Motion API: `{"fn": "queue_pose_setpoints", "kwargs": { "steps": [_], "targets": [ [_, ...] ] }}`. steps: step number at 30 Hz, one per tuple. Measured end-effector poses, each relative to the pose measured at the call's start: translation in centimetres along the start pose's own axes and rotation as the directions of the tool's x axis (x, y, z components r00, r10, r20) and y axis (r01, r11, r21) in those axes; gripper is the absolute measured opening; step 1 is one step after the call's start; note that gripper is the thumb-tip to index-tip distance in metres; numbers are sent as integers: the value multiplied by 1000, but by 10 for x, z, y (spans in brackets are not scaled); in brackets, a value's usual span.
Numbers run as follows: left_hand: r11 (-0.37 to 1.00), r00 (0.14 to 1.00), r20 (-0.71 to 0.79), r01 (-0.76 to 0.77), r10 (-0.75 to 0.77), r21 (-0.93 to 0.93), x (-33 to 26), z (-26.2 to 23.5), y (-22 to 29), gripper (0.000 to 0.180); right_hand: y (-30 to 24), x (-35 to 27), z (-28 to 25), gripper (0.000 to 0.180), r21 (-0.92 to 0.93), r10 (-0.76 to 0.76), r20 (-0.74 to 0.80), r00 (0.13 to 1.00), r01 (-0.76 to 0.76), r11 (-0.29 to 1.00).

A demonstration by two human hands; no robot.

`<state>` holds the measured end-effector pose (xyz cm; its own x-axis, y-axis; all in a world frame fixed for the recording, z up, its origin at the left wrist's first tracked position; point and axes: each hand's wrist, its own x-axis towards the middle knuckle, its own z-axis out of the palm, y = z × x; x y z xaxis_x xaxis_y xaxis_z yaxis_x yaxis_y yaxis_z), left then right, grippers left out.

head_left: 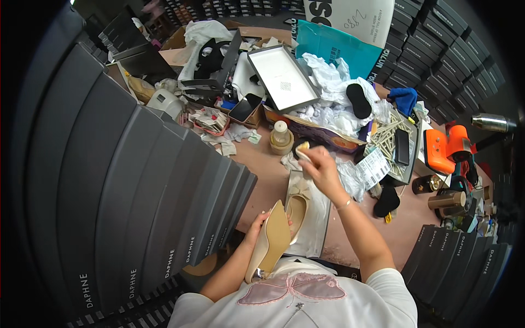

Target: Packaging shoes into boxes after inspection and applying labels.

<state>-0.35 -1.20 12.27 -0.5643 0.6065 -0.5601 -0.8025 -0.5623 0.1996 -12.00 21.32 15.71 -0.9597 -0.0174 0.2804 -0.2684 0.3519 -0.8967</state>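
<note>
My left hand (260, 223) grips a beige flat shoe (271, 240) by its edge, sole turned toward the camera, close to my chest. My right hand (320, 165) is raised over the table and pinches a small pale sponge or cloth pad (302, 147) just beside a small round tin (298, 146). A second beige shoe with a bow (298, 205) lies in a clear plastic bag (314, 218) on the table between my hands. A small squat bottle with a white cap (281, 136) stands just left of the pad.
Tall stacks of dark grey shoe boxes (136, 191) wall in the left; more stacks (454, 268) stand at the right. An open grey box lid (283, 76), crumpled white tissue (339, 104), a phone (245, 107), an orange tool (445, 146) and metal cups (445, 199) crowd the brown table (262, 180).
</note>
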Motion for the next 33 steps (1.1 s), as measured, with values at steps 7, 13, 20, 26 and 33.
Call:
{"fn": "queue_pose_setpoints", "kwargs": {
  "steps": [7,13,20,26,33],
  "targets": [
    [996,997,-66,-39,35,-74,2,-5,2,52,53,101,44,40,-362,-274,175,946,321,875],
    [987,991,-121,-80,63,-138,7,-21,-3,52,87,91,67,55,-342,-308,122,944,331,879],
    [993,995,-75,-80,73,-92,5,-6,1,51,83,85,36,50,-226,-267,-55,962,249,942],
    [993,995,-65,-77,72,-87,11,-8,-10,54,87,27,-4,35,845,637,-384,669,-23,534],
    [986,987,-64,-151,147,-63,-2,-2,-11,58,88,39,18,34,709,506,-413,757,-81,700]
  ]
}}
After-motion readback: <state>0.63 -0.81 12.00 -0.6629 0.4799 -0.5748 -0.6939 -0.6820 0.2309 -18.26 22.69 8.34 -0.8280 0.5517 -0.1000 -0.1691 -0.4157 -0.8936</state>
